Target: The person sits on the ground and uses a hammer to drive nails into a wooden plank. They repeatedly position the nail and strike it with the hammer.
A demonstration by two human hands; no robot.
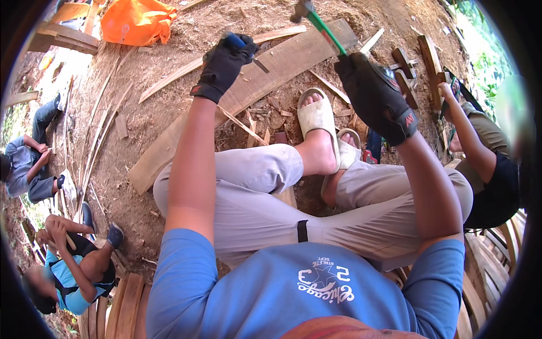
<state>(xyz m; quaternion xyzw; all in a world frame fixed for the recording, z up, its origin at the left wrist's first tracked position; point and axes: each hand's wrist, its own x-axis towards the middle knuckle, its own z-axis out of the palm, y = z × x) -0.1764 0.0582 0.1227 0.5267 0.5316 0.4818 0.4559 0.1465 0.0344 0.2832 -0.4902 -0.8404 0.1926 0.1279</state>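
Both my hands wear black work gloves. My left hand (227, 66) is closed around a blue-handled tool (233, 40); its kind is hard to tell because the fingers cover most of it. A long wooden plank (288, 53) lies on the ground just beyond and below that hand, with a dark narrow mark or strip on it beside the fingers. My right hand (375, 96) grips a hammer (323, 29) by its green handle. The hammer is raised, its metal head up at the far edge of the view, to the right of my left hand.
Wood strips and chips litter the dirt around my sandalled feet (320, 121). An orange cloth (138, 21) lies at the far left. Two people sit on the left; another person (477, 135) sits close on my right. Short timber pieces (405, 76) lie at the far right.
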